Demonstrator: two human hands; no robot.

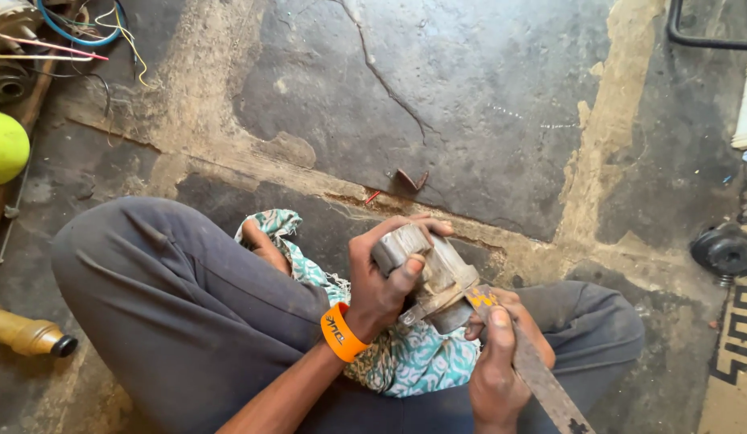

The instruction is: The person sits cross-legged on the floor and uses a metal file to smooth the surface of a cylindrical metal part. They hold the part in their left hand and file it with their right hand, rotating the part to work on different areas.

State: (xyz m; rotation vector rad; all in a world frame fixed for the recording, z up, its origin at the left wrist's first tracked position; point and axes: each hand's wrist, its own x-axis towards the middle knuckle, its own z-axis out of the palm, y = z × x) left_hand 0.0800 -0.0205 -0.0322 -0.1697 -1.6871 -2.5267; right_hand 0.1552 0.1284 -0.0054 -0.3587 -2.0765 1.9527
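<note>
Your left hand [385,281]: clasps a grey metal part [428,265] over your lap. Your right hand [495,366]: grips a flat metal blade [534,370], tip apparently touching the part. Patterned cloth [405,362] beneath.

A rough repair workshop — cracked, oil-stained concrete floor [470,104], loose coloured wires [108,32] at its far left corner, a black pulley [723,251] at the right edge.

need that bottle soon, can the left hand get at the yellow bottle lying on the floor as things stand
Probably not freely. The left hand is gripping the grey metal part, and the raised knee lies between it and the yellow bottle. It would need to let go first.
</note>
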